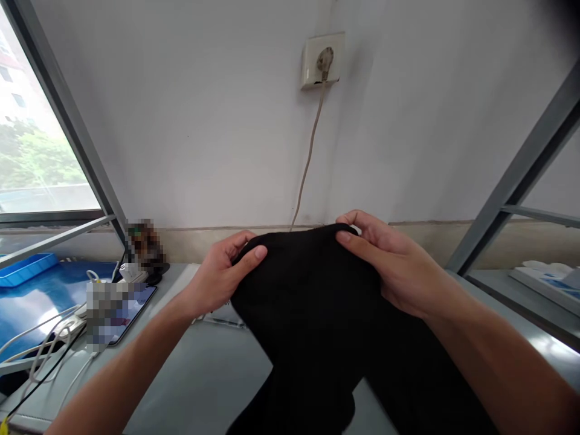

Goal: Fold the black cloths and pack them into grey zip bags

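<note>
A piece of black cloth [312, 302], perhaps a garment, hangs between my two hands over the grey tabletop [199, 374]. My left hand [226, 266] pinches its upper left corner, thumb in front and fingers behind. At the upper right edge my right hand [385, 254] grips it the same way. The top edge is stretched nearly level between them. Lower down the cloth splits into separate parts that run out of the bottom of the view. Its exact kind cannot be made out.
A phone [133, 314], partly blurred out, lies at the left among white cables [67, 329]. Behind it is a blue tray [27, 269]. A flat package [224, 315] lies behind the cloth. A cord [309, 157] runs down from the wall socket [322, 60]. Grey metal posts [521, 163] stand at both sides.
</note>
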`<state>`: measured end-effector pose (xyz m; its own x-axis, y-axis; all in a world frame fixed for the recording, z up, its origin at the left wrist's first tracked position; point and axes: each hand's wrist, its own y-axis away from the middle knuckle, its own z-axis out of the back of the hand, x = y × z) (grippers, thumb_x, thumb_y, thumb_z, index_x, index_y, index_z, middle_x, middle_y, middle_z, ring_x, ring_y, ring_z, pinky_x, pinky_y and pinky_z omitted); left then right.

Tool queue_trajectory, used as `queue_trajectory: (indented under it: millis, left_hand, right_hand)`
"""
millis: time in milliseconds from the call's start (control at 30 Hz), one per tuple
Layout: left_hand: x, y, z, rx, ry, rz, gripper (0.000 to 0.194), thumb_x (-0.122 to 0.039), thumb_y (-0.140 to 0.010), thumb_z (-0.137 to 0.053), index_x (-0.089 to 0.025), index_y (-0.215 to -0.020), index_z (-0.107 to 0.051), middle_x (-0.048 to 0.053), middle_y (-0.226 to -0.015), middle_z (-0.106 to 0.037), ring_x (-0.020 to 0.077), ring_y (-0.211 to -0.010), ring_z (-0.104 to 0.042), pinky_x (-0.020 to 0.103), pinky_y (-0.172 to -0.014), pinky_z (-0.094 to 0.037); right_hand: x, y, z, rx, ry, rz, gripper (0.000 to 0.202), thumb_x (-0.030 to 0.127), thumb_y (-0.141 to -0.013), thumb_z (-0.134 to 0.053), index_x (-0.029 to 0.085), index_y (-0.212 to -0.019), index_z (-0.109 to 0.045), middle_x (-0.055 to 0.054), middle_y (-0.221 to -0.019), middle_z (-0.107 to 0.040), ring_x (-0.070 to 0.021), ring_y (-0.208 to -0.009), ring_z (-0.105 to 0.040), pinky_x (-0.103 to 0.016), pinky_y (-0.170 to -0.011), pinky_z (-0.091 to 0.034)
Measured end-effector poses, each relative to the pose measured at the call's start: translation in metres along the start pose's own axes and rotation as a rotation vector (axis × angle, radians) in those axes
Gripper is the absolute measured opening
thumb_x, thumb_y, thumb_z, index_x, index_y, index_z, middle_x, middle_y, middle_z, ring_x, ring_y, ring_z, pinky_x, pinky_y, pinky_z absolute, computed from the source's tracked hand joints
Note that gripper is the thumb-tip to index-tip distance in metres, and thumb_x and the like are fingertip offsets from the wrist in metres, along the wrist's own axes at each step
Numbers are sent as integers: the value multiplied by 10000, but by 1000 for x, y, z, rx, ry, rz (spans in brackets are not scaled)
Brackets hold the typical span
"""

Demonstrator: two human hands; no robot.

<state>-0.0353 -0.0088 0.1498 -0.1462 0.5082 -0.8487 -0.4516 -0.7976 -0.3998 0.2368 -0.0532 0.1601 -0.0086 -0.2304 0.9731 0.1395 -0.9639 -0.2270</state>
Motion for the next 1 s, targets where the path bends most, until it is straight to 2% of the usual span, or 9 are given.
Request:
queue_trajectory:
  millis: [67,167,300,433,533,633,800,900,1000]
  left_hand:
    - [10,-24,5,-30,-219,-99,362,-547,-1009,-573,-192,-965,-629,-7,-837,-614,146,-743,-569,235,-639,-432]
    - [48,-60,8,-20,-527,-129,299,-488,-1046,-514,-221,-1085,-644,4,-917,-659,182,-826,-609,288,-758,-470]
    - [105,-78,1,-123,-880,-55,454,-364,-1021,-561,-180,-1425,-469,143,-1287,-595,310,-1169,-560,444,-983,-456]
    - [123,-52,-12,26,-912,-33,331,-387,-1042,-528,-187,-1303,-571,145,-1329,-573,325,-1187,-554,460,-972,-472]
    - [118,-20,-20,282,-763,-159,238,-381,-1056,-524,-249,-1233,-613,79,-1249,-621,260,-1152,-588,395,-992,-471]
    - [114,8,-29,408,-710,-206,214,-361,-1068,-512,-269,-1208,-646,61,-1191,-658,239,-1092,-634,384,-988,-475]
    - [117,37,-42,496,-735,-160,578,-593,-971,-616,-286,-1454,-536,128,-1469,-548,355,-1341,-546,501,-1102,-451]
    - [118,45,-50,542,-764,-143,806,-743,-929,-549,-258,-1560,-427,176,-1633,-389,430,-1517,-342,629,-1222,-287]
    - [118,48,-56,595,-763,-130,881,-790,-926,-487,-243,-1606,-361,185,-1692,-279,450,-1563,-221,694,-1239,-178]
  right_hand:
    - [-6,-19,3,-49,14,26,345,572,-883,-742,300,-1005,-569,38,-737,-615,-142,-562,-547,-250,-484,-476]
    - [-38,-51,13,-49,154,-60,385,599,-926,-671,315,-1152,-544,39,-792,-649,-159,-632,-613,-267,-543,-518]
    - [-100,-79,37,-30,309,-143,533,604,-977,-580,276,-1378,-458,-56,-1054,-739,-239,-1032,-722,-360,-880,-600]
    - [-145,-79,60,76,439,-224,757,625,-966,-575,251,-1556,-282,-136,-1313,-702,-281,-1190,-704,-419,-1009,-580]
    - [-162,-67,67,163,594,-229,760,630,-958,-577,214,-1552,-350,-166,-1360,-689,-327,-1240,-673,-484,-1093,-519]
    - [-171,-53,67,219,749,-177,760,635,-952,-574,241,-1573,-381,-160,-1583,-523,-362,-1441,-498,-516,-1209,-386]
    - [-178,-32,65,251,942,-142,842,714,-952,-479,253,-1638,-317,-118,-1705,-345,-378,-1571,-278,-552,-1283,-227]
    - [-182,-21,70,234,1055,-164,889,742,-964,-394,205,-1662,-271,-117,-1735,-261,-370,-1606,-149,-563,-1300,-162]
    - [-186,-13,82,193,1192,-180,866,721,-998,-289,179,-1671,-244,-102,-1743,-238,-346,-1612,-137,-531,-1306,-175]
